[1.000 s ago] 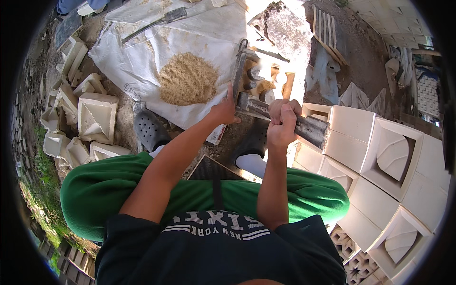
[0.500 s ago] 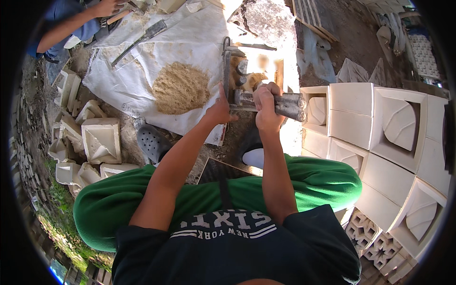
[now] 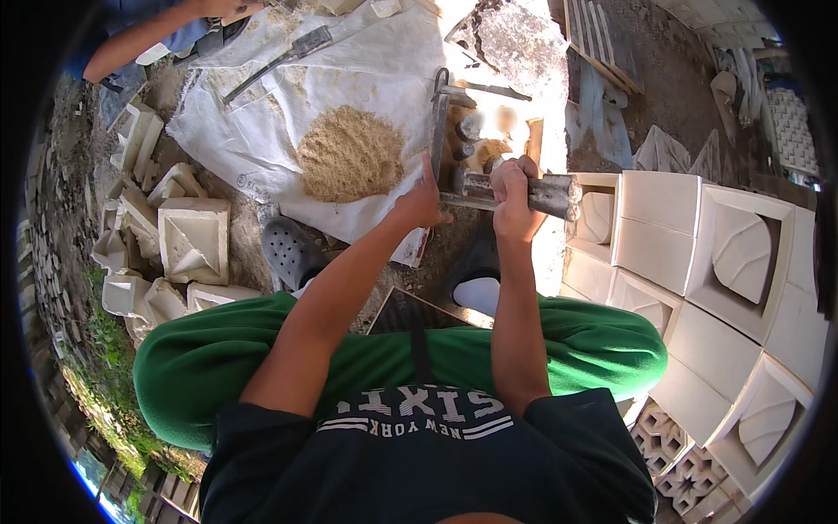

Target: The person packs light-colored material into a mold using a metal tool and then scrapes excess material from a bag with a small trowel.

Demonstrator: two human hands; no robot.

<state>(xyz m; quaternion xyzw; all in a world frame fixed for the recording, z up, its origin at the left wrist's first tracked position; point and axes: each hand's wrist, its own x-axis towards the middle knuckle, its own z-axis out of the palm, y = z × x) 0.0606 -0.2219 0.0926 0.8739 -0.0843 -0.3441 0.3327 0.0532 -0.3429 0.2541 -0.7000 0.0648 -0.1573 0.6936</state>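
Observation:
A dark metal mould frame [image 3: 441, 131] with rounded metal knobs inside lies in front of me, partly in bright sun. My left hand [image 3: 421, 199] holds its near left corner, one finger stretched along the side bar and the thumb apart by the near bar. My right hand [image 3: 515, 196] is wrapped round a thick grey metal bar-like tool [image 3: 552, 196], lying crosswise over the frame's near right part. The tool's exact kind is unclear. Glare washes out part of the frame's inside. To the left, a heap of sand [image 3: 352, 155] rests on a white sheet [image 3: 262, 113].
Pale moulded blocks [image 3: 659, 218] are stacked at my right. Several broken block pieces [image 3: 194, 240] lie at my left. A long-handled tool [image 3: 279, 61] rests on the sheet. Another person's arm [image 3: 148, 39] reaches in at the far left. My shoes [image 3: 292, 251] stand near the frame.
The whole view has shifted, so things sit slightly farther right in it. Both hands keep about the same places on the mould frame and the bar-like tool.

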